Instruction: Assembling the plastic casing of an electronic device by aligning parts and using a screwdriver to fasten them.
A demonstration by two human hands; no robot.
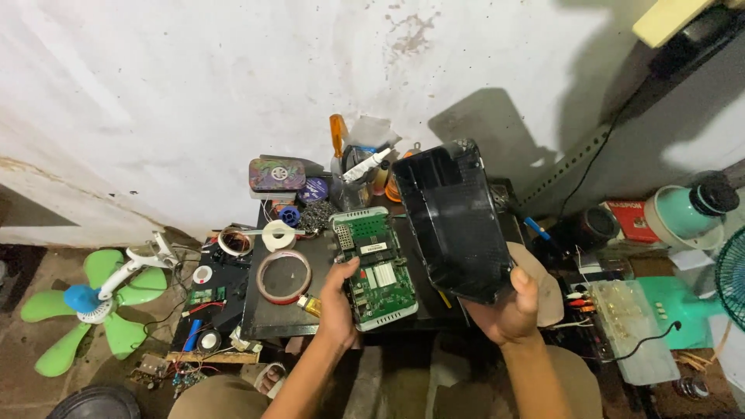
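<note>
Cluttered dark work surface (268,314) stands against a stained white wall (194,93), low over a bare floor. Nearest the camera, the left hand (337,299) is closed on the lower left edge of a green circuit board seated in a white plastic tray (374,268), thumb on the board face. The right hand (512,310) grips the lower corner of a black plastic housing shell (450,221), held tilted with its hollow side toward the camera. Board and shell sit just beside each other, above the surface; contact between them cannot be determined.

Left of the board, a wide roll of red-brown tape (283,277) lies flat on the surface. Beyond it are a smaller white tape roll (278,234) and a blue spool (289,216). At the rear stand an orange-handled screwdriver (337,134) and a patterned flat tin (277,175). On the floor to the left lies a small green-bladed fan (93,304); a clear plastic box (632,326) sits at right.
</note>
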